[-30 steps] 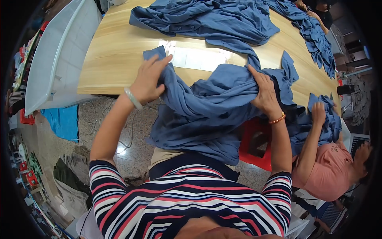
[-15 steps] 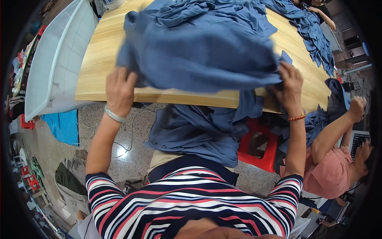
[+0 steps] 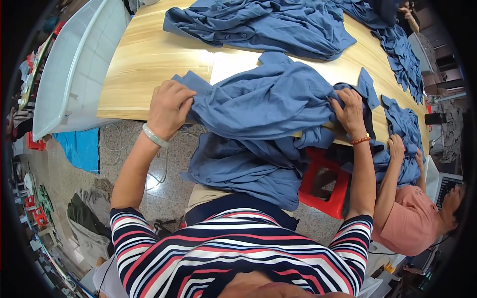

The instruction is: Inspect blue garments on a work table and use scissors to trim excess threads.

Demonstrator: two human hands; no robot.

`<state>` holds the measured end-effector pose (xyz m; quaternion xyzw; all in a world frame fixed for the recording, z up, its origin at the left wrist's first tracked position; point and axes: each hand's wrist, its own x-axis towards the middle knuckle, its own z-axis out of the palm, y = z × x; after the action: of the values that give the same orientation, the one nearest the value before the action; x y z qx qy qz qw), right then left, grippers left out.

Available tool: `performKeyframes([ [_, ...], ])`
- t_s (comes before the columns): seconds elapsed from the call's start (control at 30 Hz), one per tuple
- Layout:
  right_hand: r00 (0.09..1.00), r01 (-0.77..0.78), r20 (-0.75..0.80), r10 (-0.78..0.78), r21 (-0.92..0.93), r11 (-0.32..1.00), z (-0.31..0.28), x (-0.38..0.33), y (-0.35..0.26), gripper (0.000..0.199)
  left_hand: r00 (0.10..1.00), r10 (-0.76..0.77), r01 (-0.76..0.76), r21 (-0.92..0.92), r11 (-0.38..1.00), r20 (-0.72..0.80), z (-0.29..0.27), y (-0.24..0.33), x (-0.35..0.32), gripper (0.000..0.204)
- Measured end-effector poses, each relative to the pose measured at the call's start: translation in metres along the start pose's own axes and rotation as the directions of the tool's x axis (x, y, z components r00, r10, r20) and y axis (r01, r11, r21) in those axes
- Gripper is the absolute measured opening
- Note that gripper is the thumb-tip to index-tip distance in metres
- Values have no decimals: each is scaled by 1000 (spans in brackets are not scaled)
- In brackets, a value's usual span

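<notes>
A blue shirt (image 3: 268, 99) lies bunched along the near edge of the wooden table (image 3: 144, 64), held at both ends. My left hand (image 3: 170, 105), with a pale bangle at the wrist, pinches its left end. At its right end my right hand (image 3: 351, 109) has fingers closed on the cloth; a red bead bracelet circles that wrist. Another blue garment (image 3: 243, 171) with buttons drapes over my lap, partly under the table edge. Beyond the held shirt, a heap of blue buttoned garments (image 3: 268, 27) spreads over the far side of the table.
A large white plastic bin (image 3: 82, 69) stands left of the table. A red stool (image 3: 325, 184) is under the table's right side. To the right, a co-worker in a pink top (image 3: 407, 218) handles blue cloth (image 3: 403, 124). More blue garments (image 3: 400, 59) hang over the far right edge.
The shirt, blurred and raised before, has come down onto the table nearer to me. My left hand has shifted right and my right hand slightly left. The co-worker's hands have moved onto the cloth.
</notes>
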<state>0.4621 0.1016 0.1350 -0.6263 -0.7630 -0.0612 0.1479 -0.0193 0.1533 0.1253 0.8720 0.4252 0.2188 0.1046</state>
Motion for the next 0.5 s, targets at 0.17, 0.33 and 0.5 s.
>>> performKeyframes([
  [0.17,945,-194,-132,300,512,837,-24,-5,12,25,893,-347,111,-607,787,-286,-35,-11,-12,14],
  [0.33,940,-185,-151,304,523,832,-69,-5,64,30,759,-455,-41,-732,681,-466,-65,-14,6,16],
  [0.5,941,-160,-319,112,-130,979,-69,48,41,17,835,-350,215,-332,918,-426,-54,-32,58,18],
])
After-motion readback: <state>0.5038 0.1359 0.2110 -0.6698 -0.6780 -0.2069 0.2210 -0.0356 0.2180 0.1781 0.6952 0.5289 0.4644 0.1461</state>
